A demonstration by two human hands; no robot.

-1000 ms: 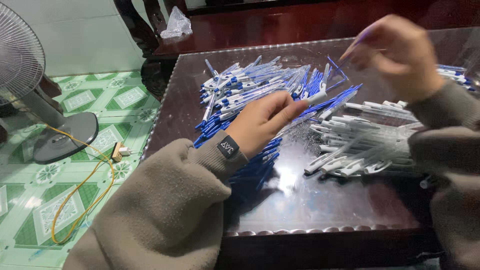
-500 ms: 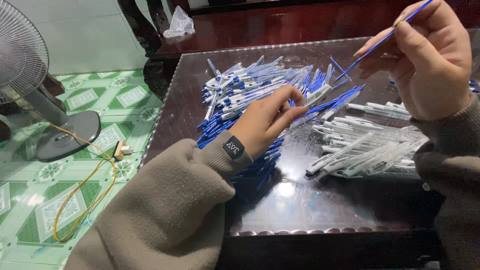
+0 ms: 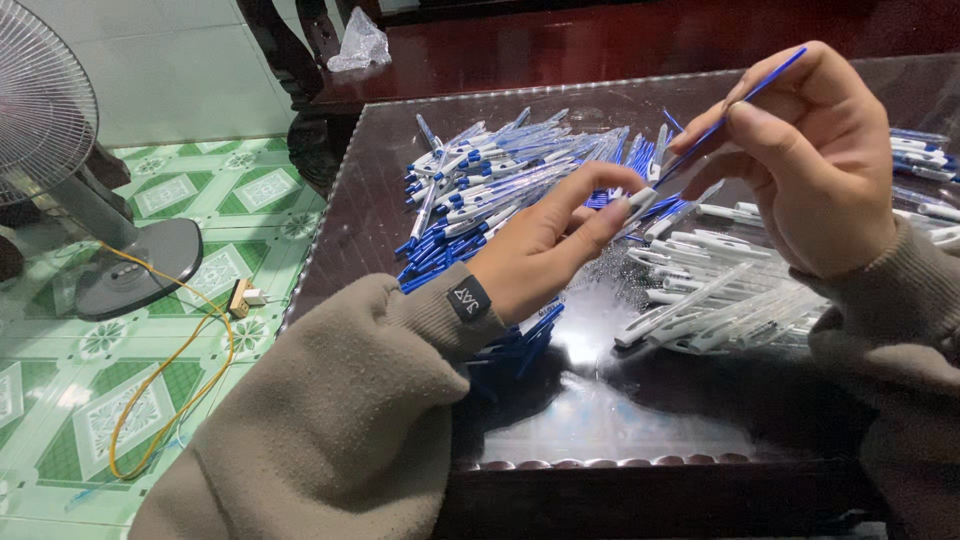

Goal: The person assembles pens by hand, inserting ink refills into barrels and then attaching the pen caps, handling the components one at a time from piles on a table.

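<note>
My left hand (image 3: 550, 245) pinches a clear pen barrel (image 3: 648, 196) by its end, just above a pile of blue and white pens (image 3: 500, 185). My right hand (image 3: 810, 160) holds a thin blue ink refill (image 3: 760, 85) slanted up to the right, its lower tip meeting the barrel's open end. Under my right hand lies a heap of empty clear-white pen barrels (image 3: 720, 290) on the dark glossy table (image 3: 600, 410). Both sleeves are beige knit.
A standing fan (image 3: 60, 150) is on the green tiled floor at left, with a yellow cord (image 3: 190, 360) and a small plug (image 3: 243, 296). A crumpled clear plastic bag (image 3: 358, 45) lies on the dark wooden bench behind. More pens (image 3: 920, 160) lie at the right edge.
My right hand has lifted a blue refill from the pile and angled it down toward my left hand. My left hand has raised a barrel to meet the refill's tip.
</note>
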